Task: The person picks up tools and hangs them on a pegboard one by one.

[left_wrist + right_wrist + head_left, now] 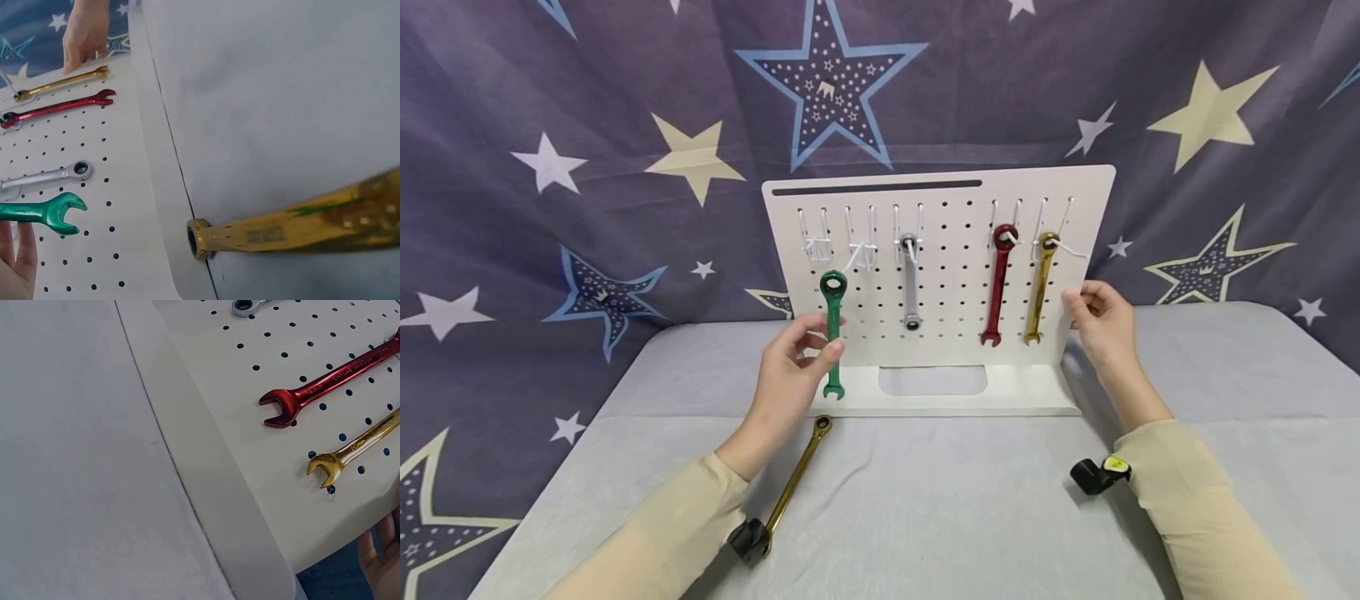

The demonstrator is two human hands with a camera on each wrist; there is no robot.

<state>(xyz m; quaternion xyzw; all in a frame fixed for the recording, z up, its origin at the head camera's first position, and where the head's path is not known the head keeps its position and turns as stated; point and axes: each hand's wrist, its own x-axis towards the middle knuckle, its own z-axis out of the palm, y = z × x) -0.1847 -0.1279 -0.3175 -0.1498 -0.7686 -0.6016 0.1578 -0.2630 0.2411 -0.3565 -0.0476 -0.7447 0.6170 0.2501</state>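
My left hand [786,375] pinches a green ratchet combination wrench [833,333] between thumb and fingers. The wrench is upright, ring end on top, open end down, in front of the board's left part. Its ring is close to the tip of a white hook [862,252]. On the right, my right hand [1105,321] grips the side edge of the white pegboard [955,283], thumb at the front. A silver wrench [911,283], a red wrench [998,287] and a gold wrench [1040,292] hang from hooks on the board.
Another gold wrench [797,475] lies on the grey cloth-covered table [955,500], under my left forearm. The pegboard's base [1030,392] has a wide cutout. Behind it hangs a star-patterned curtain [625,67]. A further hook [817,247] at far left carries no wrench.
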